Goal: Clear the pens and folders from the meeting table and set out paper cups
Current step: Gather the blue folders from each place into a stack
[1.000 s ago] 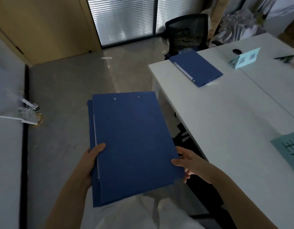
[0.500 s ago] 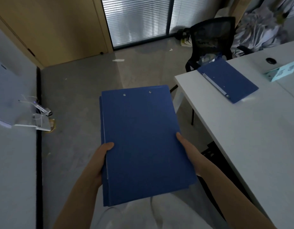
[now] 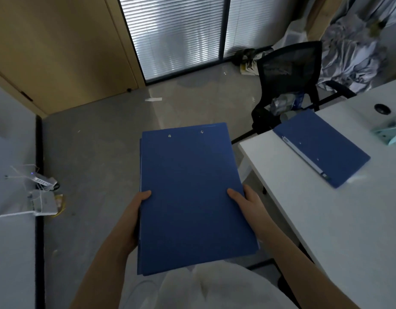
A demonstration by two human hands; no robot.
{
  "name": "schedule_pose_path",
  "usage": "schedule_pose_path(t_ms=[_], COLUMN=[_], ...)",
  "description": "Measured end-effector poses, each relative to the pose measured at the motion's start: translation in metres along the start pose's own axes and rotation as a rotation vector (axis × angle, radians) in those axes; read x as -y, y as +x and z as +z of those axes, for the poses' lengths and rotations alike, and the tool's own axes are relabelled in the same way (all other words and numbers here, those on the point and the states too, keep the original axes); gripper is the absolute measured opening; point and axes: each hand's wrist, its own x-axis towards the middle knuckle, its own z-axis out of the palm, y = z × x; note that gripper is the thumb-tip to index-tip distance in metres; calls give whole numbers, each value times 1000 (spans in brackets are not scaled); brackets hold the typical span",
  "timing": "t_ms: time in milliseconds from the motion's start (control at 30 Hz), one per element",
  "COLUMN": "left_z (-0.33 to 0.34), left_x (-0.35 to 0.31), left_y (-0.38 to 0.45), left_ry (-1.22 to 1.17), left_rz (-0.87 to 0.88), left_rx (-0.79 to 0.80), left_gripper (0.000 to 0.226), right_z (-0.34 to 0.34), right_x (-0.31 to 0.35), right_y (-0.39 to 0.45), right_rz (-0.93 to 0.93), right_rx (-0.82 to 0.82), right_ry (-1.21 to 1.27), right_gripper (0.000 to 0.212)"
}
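Observation:
I hold a stack of blue folders (image 3: pixel 192 192) flat in front of my chest, above the floor and left of the white meeting table (image 3: pixel 339 217). My left hand (image 3: pixel 134 217) grips the stack's left edge, thumb on top. My right hand (image 3: pixel 248 204) grips its right edge the same way. Another blue folder (image 3: pixel 322 146) lies flat near the table's far left corner, with a pale strip along its spine. No pens or paper cups are in sight.
A black mesh office chair (image 3: pixel 288 85) stands at the table's far end. A teal name card (image 3: pixel 391 132) sits at the right edge near a round cable hole (image 3: pixel 382 108). On the left a white surface (image 3: pixel 12 175) carries clear tagged items (image 3: pixel 41 192). Grey floor lies ahead.
The view has swung left and forward along the table, so the lying folder now sits further right. My hands have squared up on the stack's two edges.

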Motion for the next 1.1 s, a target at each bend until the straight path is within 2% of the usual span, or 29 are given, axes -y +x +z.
schedule_pose_path(t_ms=[133,267,500,633,867,1000,1100], left_z=[13,38,57,69,103,131,158], left_x=[-54,-97,-174,-233,-329,-359,-372], left_y=[41,77,166,216,291,320,340], left_ry=[35,46,119,198,340,390,439], left_rz=[-25,-56,-80,-77,-63,-93,-125], left_rx=[40,52,36,109,275,355,392], left_gripper=[52,33,38,25,16,19,23], right_z=[-3,2,11,21,30,22,4], right_x=[35,58,98,126,168,179,171], right_y=[56,105,190,238,293,309,325], right_rz=[-41,-70,-20,16,139,178,241], right_rx=[-35,-72,-157,-228,-326,-410,-530], right_ry=[-74,-132,-93,-19,345,612,858], right_gripper=[29,38,47,51,53,25,36])
